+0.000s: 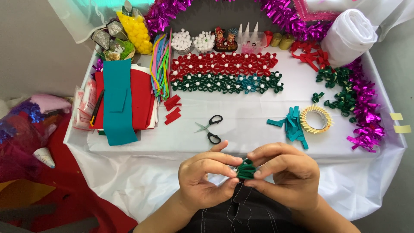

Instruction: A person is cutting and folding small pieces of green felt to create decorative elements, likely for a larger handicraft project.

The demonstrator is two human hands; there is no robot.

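Observation:
Both of my hands meet at the near edge of the table, pinching one small dark green felt flower (246, 169) between them. My left hand (207, 177) grips it from the left with thumb and fingertips. My right hand (288, 172) holds it from the right, fingers curled over its looped petals. Most of the flower is hidden by my fingers. Black-handled scissors (210, 128) lie open on the white tablecloth (241, 125) just beyond my left hand.
Rows of finished red felt flowers (224, 64) and green ones (224, 83) lie mid-table. Teal strips (294, 123) and a tape roll (316, 119) sit right. Felt sheets (123, 100) lie left, loose green flowers (340, 88) and magenta tinsel (365, 110) at the right.

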